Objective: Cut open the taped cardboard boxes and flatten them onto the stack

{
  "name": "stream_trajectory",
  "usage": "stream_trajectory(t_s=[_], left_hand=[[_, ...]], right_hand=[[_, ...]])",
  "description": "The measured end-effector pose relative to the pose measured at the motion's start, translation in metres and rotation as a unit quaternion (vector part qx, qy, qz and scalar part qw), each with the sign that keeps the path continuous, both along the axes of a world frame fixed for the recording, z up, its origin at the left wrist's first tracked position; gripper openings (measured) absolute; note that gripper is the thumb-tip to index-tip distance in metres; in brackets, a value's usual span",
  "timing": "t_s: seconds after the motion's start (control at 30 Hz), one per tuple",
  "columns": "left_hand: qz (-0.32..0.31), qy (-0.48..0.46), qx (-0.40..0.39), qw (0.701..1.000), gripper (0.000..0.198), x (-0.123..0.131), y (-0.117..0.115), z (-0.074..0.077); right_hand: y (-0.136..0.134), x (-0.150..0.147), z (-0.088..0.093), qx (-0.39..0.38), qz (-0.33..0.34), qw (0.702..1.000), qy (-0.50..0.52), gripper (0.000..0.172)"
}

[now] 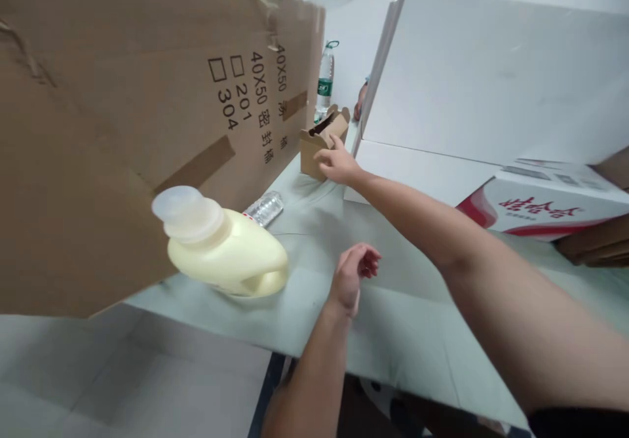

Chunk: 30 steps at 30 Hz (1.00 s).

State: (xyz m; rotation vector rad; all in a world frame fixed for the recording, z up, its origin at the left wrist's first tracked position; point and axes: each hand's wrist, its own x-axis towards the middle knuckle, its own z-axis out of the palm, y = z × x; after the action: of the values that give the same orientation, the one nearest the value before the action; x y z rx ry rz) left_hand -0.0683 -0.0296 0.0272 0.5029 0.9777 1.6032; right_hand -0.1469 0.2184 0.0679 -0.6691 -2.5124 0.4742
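My right hand (335, 160) reaches far across the pale table (403, 320) and touches a small open brown carton (322, 141), fingers spread on its side and rim. My left hand (354, 275) hovers above the table's middle with its fingers loosely curled and nothing in it. A cream plastic jug with a translucent cap (223, 248) lies on its side to the left of that hand, near the table's edge.
A big brown cardboard box (122, 117) with printed characters fills the left. A crushed clear bottle (265, 208) lies beside it. A water bottle (325, 80) stands behind the carton. White boards (491, 71) and a red-and-white box (535, 205) stand at the right. Another person's hand (361, 100) shows behind the board.
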Motion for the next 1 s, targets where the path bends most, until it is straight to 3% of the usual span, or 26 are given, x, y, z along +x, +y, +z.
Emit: stream_trajectory(t_s=[0.13, 0.27, 0.37, 0.47, 0.6, 0.67, 0.8, 0.9, 1.0], left_hand=[[-0.018, -0.014, -0.001, 1.0, 0.041, -0.003, -0.002, -0.005], [0.018, -0.03, 0.003, 0.999, 0.047, -0.014, -0.01, 0.003], [0.079, -0.055, 0.015, 0.995, 0.049, -0.018, -0.02, 0.015], [0.216, 0.033, 0.045, 0.975, 0.044, -0.014, -0.03, 0.024], [0.447, 0.18, 0.075, 0.873, 0.033, -0.002, -0.037, 0.023], [0.489, 0.214, 0.071, 0.843, 0.028, 0.003, -0.035, 0.017], [0.42, 0.29, 0.039, 0.859, 0.013, 0.006, -0.021, 0.008], [0.363, 0.347, 0.061, 0.863, 0.034, 0.01, -0.012, 0.013], [0.329, 0.415, 0.064, 0.846, 0.033, 0.016, -0.007, 0.021]], right_hand=[[0.021, -0.042, -0.006, 0.008, 0.028, 1.0, -0.004, 0.04], [0.008, -0.03, -0.009, 0.025, 0.029, 0.999, 0.019, 0.049], [-0.018, 0.01, -0.007, 0.013, 0.04, 0.997, 0.066, 0.045], [-0.054, 0.068, -0.001, -0.011, 0.053, 0.991, 0.125, 0.039], [-0.111, 0.161, 0.012, 0.011, 0.033, 0.979, 0.199, 0.025], [-0.142, 0.21, 0.019, 0.046, 0.017, 0.976, 0.213, 0.02], [-0.201, 0.294, 0.026, 0.092, 0.029, 0.972, 0.216, 0.022], [-0.234, 0.338, 0.025, 0.111, 0.042, 0.975, 0.186, 0.03], [-0.252, 0.362, 0.022, 0.151, 0.023, 0.979, 0.135, 0.028]])
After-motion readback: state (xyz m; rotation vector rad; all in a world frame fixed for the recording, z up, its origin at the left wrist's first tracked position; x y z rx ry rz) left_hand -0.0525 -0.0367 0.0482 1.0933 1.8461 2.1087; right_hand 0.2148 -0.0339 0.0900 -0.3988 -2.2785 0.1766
